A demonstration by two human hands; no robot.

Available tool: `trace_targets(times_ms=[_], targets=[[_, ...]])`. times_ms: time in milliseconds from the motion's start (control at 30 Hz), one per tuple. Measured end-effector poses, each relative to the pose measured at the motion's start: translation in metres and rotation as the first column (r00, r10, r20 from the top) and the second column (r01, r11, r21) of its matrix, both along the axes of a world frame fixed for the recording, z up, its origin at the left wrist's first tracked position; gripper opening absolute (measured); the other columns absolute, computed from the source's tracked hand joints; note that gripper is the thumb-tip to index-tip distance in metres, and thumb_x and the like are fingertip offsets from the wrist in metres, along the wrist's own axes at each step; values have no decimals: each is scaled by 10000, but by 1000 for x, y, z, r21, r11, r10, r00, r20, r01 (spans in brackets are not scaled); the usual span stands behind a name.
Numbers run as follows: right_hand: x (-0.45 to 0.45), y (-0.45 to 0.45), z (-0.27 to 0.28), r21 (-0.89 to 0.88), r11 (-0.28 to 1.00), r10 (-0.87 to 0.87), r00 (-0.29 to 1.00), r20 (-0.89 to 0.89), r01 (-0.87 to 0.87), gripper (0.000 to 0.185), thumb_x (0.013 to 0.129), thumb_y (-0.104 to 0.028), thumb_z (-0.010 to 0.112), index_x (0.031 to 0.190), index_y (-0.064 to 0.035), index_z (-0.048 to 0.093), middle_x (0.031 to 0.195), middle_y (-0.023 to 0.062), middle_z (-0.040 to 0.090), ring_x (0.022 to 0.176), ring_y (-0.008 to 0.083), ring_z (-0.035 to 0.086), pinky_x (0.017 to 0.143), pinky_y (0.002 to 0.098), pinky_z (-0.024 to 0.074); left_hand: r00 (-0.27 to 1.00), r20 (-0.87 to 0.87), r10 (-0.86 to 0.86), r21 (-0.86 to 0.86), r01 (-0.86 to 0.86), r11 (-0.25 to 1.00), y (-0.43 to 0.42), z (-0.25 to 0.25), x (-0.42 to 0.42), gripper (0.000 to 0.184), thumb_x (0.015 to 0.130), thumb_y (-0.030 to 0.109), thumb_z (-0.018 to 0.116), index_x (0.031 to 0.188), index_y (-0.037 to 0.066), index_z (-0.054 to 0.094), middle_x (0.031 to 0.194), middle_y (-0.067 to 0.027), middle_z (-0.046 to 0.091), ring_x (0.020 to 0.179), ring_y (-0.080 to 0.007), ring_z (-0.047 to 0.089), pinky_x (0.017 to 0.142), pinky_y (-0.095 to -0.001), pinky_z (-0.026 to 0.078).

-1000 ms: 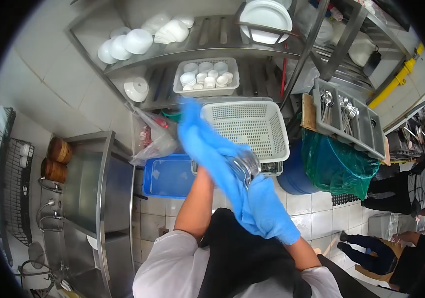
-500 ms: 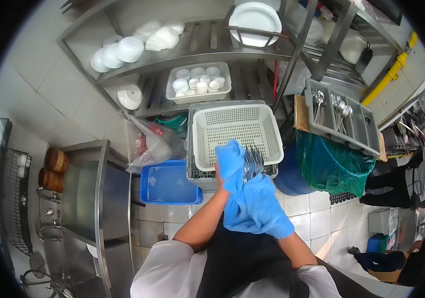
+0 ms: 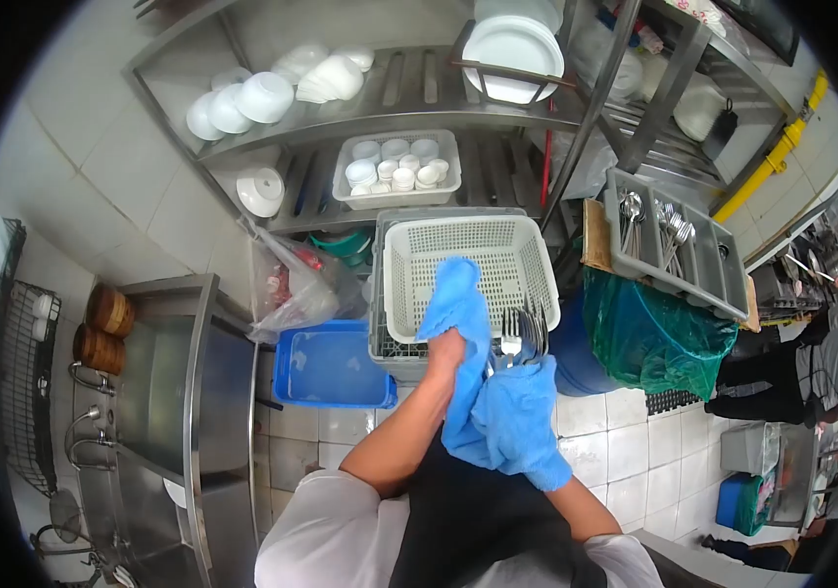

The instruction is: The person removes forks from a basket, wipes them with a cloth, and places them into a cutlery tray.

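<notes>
A blue cloth (image 3: pixel 460 294) hangs over both of my hands, in front of my black apron. My left hand (image 3: pixel 445 351) is closed around its upper end, with the fingers mostly under the fabric. Covered by the lower part of the cloth, my right hand (image 3: pixel 525 419) grips a bundle of metal forks (image 3: pixel 527 333). Their tines point up and away from me, over the near right corner of a white perforated basket (image 3: pixel 404 294). The cloth hides the fork handles and the right fingers.
The basket rests on a grey crate (image 3: pixel 380 328). To the right, a grey cutlery tray (image 3: pixel 698 260) holds spoons and forks above a green-bagged bin (image 3: pixel 649 323). A blue tub (image 3: pixel 331 367) and steel sink (image 3: pixel 159 392) are left. Dishes fill the shelf (image 3: pixel 390 113). Another person (image 3: pixel 821 367) stands far right.
My left hand has lifted the cloth's upper end away from the forks. The forks have swung right and now show more clearly, and the right hand has shifted slightly.
</notes>
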State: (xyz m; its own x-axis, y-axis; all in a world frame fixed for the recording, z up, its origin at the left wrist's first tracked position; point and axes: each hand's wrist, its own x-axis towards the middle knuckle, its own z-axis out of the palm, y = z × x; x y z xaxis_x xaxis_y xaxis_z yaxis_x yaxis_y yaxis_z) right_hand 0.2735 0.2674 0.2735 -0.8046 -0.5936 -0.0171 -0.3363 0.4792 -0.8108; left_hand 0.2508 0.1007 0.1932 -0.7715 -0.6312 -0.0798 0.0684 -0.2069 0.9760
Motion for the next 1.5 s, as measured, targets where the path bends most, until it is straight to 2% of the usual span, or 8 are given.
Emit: trace_targets(times_ms=[267, 467, 567, 933, 1000, 1067, 1200, 1500], targets=[[17, -11, 52, -258, 952, -155, 986, 54, 164, 313, 852, -122, 633, 1113, 10, 522, 1076, 123, 577, 952, 259, 581, 846, 314, 486, 953, -272, 132, 730, 115, 674, 8, 71, -5, 242, 959, 218, 592, 1142, 62, 622, 862, -16, 643, 755, -180, 651, 655, -317, 537], [15, 16, -23, -381, 906, -62, 948, 313, 185, 173, 937, -192, 537, 1086, -110, 508, 885, 29, 502, 786, 156, 555, 775, 307, 476, 971, -74, 226, -227, -237, 945, -51, 62, -24, 459, 989, 405, 547, 1262, 37, 546, 1162, -130, 622, 996, -237, 632, 846, -384, 541], [4, 1, 53, 729, 685, 466, 755, -461, 22, 201, 895, -199, 548, 1071, -104, 533, 900, 59, 544, 840, 194, 563, 895, 360, 435, 876, -477, 65, 732, 355, 582, -17, 105, -16, 514, 954, 511, 578, 1101, 24, 652, 1023, -77, 671, 998, -210, 617, 923, -407, 498], [5, 37, 40, 158, 986, 117, 920, -374, -61, 93, 765, -138, 630, 837, -99, 587, 827, 93, 587, 848, 246, 566, 891, 389, 402, 922, -264, 284, 3, -293, 956, 20, 89, -65, 435, 931, 477, 643, 1034, 55, 610, 895, -30, 632, 778, -137, 579, 713, -311, 480], [3, 50, 39, 170, 983, 131, 907, -400, -67, 81, 752, -122, 640, 807, -99, 586, 820, 95, 588, 838, 253, 566, 876, 390, 406, 956, 277, 99, 228, -165, 959, -19, 102, -71, 622, 966, 589, 496, 1215, 25, 571, 1076, -80, 627, 954, -184, 587, 870, -347, 477], [-13, 73, 35, 171, 985, 112, 893, -436, -40, 76, 739, -106, 650, 777, -99, 585, 812, 98, 590, 828, 260, 567, 861, 391, 410, 860, -481, -170, 585, 459, 668, -20, 60, -46, 734, 1005, 621, 306, 1381, 12, 471, 1258, -131, 589, 1129, -248, 564, 1023, -395, 423], [-45, 110, -3, 58, 996, -32, 888, -458, 66, 87, 732, -171, 645, 718, -114, 581, 770, 95, 581, 805, 275, 570, 887, 453, 383, 996, -65, 66, 868, 24, 495, 36, -62, -14, 632, 1053, 471, 210, 1470, 22, 363, 1475, -144, 455, 1290, -339, 486, 1158, -461, 305], [-90, 189, 11, -7, 998, -63, 921, -383, 66, 126, 746, -231, 641, 751, -121, 581, 780, 90, 578, 826, 288, 575, 940, 497, 365, 829, -334, -449, 397, 556, 730, 175, 49, -60, 535, 1044, 388, 390, 1456, 47, 382, 1341, -156, 547, 1213, -296, 547, 1038, -444, 450]])
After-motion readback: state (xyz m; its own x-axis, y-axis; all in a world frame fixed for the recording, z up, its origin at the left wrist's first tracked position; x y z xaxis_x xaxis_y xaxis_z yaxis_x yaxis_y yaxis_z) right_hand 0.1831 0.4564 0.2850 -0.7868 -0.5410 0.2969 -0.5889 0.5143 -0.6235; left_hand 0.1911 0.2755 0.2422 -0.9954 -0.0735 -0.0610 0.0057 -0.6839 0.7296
